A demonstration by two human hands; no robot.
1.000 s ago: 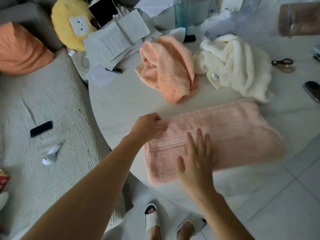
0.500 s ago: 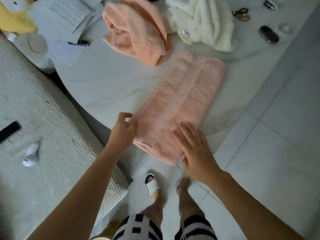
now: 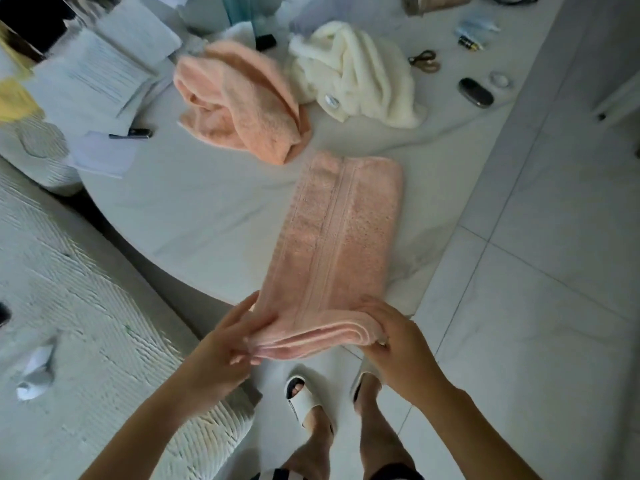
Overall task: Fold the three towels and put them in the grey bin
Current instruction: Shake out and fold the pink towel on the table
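A pink towel [image 3: 341, 237], folded into a long strip, lies on the round white table [image 3: 194, 209] with its near end hanging past the table's edge. My left hand [image 3: 228, 344] pinches the near left corner and my right hand [image 3: 391, 336] grips the near right corner. A crumpled peach towel [image 3: 242, 102] sits further back on the table. A crumpled cream towel [image 3: 360, 71] lies to its right. No grey bin is in view.
Papers [image 3: 100, 74] and a pen [image 3: 133, 134] lie at the table's left. Scissors [image 3: 424, 60], a dark case [image 3: 475, 92] and small items sit at the back right. A white textured sofa [image 3: 69, 306] stands left. My feet in white slippers [image 3: 304, 400] stand on the tiled floor.
Both hands moved from lying on top of the pink towel to gripping its near corners. The towel's near end now overhangs the table edge, and the view has shifted.
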